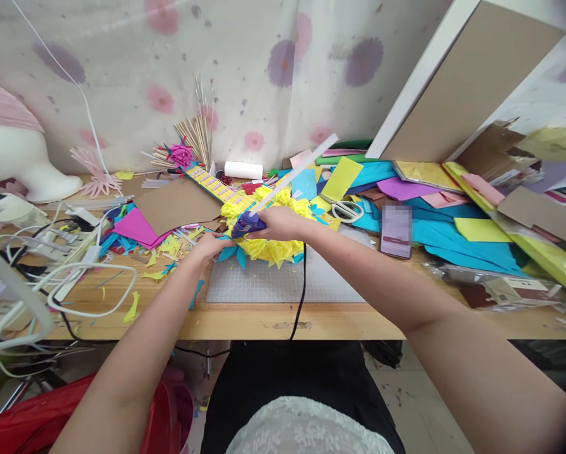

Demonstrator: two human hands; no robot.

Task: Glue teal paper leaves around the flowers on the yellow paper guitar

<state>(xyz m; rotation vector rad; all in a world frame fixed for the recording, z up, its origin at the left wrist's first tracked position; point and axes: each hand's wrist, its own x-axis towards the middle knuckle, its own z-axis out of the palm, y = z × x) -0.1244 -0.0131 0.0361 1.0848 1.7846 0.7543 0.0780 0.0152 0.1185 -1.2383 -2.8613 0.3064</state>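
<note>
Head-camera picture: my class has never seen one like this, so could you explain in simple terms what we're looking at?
There is no robot here. One camera, worn on a person's head, looks forward and down, so both bare arms reach in from below. The right hand holds a blue hot glue gun with a long whitish glue stick poking out behind. The left hand is beside its nozzle, at the edge of a yellow paper-flower cluster; its exact grip is hard to see. The cluster lies over a cutting mat on a wooden table. Around it are scissors, a phone, blue paper and a white mannequin head.
</note>
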